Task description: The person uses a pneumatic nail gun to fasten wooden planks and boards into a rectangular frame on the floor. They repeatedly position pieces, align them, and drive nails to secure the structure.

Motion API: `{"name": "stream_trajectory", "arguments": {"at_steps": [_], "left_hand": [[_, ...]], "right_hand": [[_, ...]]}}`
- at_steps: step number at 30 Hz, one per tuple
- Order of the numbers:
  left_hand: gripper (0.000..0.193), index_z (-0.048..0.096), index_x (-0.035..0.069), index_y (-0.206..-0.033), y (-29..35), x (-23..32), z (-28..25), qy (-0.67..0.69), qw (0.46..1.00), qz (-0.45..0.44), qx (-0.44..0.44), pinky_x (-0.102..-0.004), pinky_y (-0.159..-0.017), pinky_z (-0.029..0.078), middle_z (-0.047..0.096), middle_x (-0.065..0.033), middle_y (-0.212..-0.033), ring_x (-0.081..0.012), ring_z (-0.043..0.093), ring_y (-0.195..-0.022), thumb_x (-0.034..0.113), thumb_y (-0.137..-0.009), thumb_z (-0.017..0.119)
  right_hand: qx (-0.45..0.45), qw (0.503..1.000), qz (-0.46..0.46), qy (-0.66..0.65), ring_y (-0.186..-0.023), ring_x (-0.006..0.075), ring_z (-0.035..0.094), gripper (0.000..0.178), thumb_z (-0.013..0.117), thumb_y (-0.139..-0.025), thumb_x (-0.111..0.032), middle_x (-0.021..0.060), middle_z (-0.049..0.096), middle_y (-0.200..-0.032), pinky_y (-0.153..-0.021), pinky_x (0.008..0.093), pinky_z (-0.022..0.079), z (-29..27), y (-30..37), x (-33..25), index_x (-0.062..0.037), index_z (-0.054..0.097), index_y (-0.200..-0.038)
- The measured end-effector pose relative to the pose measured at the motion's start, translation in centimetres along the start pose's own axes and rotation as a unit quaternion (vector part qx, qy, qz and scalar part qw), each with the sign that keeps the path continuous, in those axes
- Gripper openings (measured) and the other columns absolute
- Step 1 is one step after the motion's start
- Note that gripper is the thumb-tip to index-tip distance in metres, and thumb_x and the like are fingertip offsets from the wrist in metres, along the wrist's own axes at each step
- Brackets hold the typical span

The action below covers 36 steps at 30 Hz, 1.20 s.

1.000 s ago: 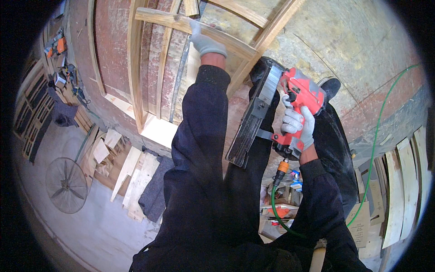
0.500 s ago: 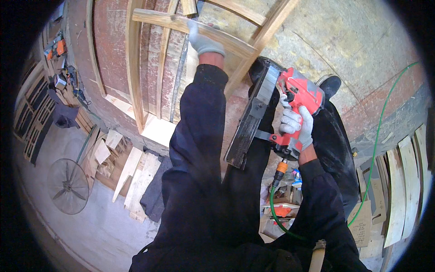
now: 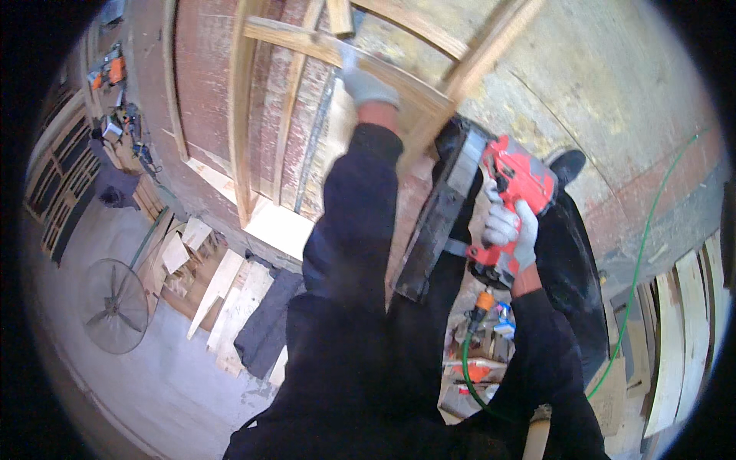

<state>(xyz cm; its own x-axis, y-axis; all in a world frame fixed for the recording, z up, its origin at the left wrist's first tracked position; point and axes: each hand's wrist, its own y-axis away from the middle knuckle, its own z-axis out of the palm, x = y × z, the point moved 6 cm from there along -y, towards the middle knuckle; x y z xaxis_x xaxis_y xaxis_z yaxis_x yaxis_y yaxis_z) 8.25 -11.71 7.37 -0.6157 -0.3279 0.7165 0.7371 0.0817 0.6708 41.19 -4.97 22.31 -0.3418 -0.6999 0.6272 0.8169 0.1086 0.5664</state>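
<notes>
My right hand (image 3: 514, 231), in a pale work glove, is wrapped round the handle of a red nail gun (image 3: 524, 175). The gun's long dark magazine (image 3: 438, 222) slants down to the left across my legs. A green air hose (image 3: 469, 366) joins the gun's lower end by an orange fitting (image 3: 483, 300). Ahead and to the left, my gloved left hand (image 3: 371, 86) grips a wooden crosspiece (image 3: 295, 40). The hand's thumb side lies over the wood, and its other fingers are partly hidden. The crosspiece's right end meets a longer slanted board (image 3: 491, 54) of a wooden frame.
Upright frame boards (image 3: 239, 123) stand left of my arm. A round fan (image 3: 115, 305), loose wood offcuts (image 3: 244, 303) and a dark cloth (image 3: 267, 322) lie lower left. Long planks (image 3: 686, 330) lean at the right, near the green hose's far run. My shoe (image 3: 567, 165) rests beyond the gun.
The frame, nail gun and both hands appear slightly further right and lower in the picture as the view shifts. Both hands keep the same holds.
</notes>
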Motion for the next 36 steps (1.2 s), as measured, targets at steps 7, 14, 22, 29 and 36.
{"name": "stream_trajectory", "arguments": {"at_steps": [7, 14, 22, 29, 36], "left_hand": [[0.065, 0.054, 0.005, -0.130, 1.1, 0.8, -2.0, 0.107, 0.986, -0.099, -0.076, -0.0393, -0.082, 0.050, 0.059, -0.0080, -0.102, -0.0231, 0.058, -0.091, 0.062, -0.098, 0.052], [0.053, 0.056, 0.010, -0.134, -7.6, 2.3, -5.5, -0.037, 0.991, -0.072, -0.110, -0.0445, -0.103, 0.047, 0.061, -0.0111, -0.127, -0.0293, 0.058, -0.119, 0.052, -0.103, 0.047], [0.040, 0.062, 0.009, -0.119, -17.4, -0.5, -6.0, -0.174, 0.972, -0.091, -0.129, -0.0402, -0.080, 0.057, 0.067, -0.0110, -0.106, -0.0230, 0.065, -0.095, 0.043, -0.096, 0.065], [0.023, 0.062, 0.004, -0.116, 1.0, 4.9, -20.4, -0.220, 0.961, -0.149, -0.081, -0.0359, -0.079, 0.054, 0.065, -0.0071, -0.099, -0.0215, 0.065, -0.089, 0.021, -0.100, 0.057], [0.043, 0.052, 0.003, -0.135, 12.4, 8.9, -23.8, -0.416, 0.869, -0.212, -0.162, -0.0376, -0.087, 0.056, 0.065, -0.0145, -0.121, -0.0250, 0.066, -0.104, 0.019, -0.097, 0.064]], "right_hand": [[0.061, 0.998, -0.001, 0.018, -0.054, 0.0060, 0.040, 0.039, 0.058, -0.100, -0.033, -0.0074, 0.039, -0.066, -0.052, 0.0260, 0.033, 1.0, 0.2, -0.7, -0.0012, 0.049, -0.121], [0.066, 0.995, -0.046, 0.061, -0.056, 0.0062, 0.038, 0.059, 0.057, -0.101, -0.034, -0.0063, 0.038, -0.069, -0.055, 0.0258, 0.034, 1.9, -0.5, -4.8, 0.0068, 0.042, -0.142], [0.074, 0.990, -0.082, 0.086, -0.058, 0.0084, 0.040, 0.059, 0.057, -0.101, -0.029, -0.0040, 0.040, -0.071, -0.056, 0.0276, 0.036, 3.3, -1.2, -5.8, 0.0074, 0.040, -0.144], [0.101, 0.989, -0.079, 0.071, -0.060, 0.0083, 0.041, 0.040, 0.057, -0.101, -0.031, -0.0037, 0.040, -0.073, -0.059, 0.0291, 0.037, 4.4, 0.7, -0.8, -0.0002, 0.048, -0.125], [0.137, 0.980, -0.072, 0.126, -0.060, 0.0081, 0.039, 0.061, 0.055, -0.103, -0.035, -0.0045, 0.039, -0.072, -0.061, 0.0283, 0.037, 5.2, 3.6, 3.6, 0.0055, 0.039, -0.146]]}}
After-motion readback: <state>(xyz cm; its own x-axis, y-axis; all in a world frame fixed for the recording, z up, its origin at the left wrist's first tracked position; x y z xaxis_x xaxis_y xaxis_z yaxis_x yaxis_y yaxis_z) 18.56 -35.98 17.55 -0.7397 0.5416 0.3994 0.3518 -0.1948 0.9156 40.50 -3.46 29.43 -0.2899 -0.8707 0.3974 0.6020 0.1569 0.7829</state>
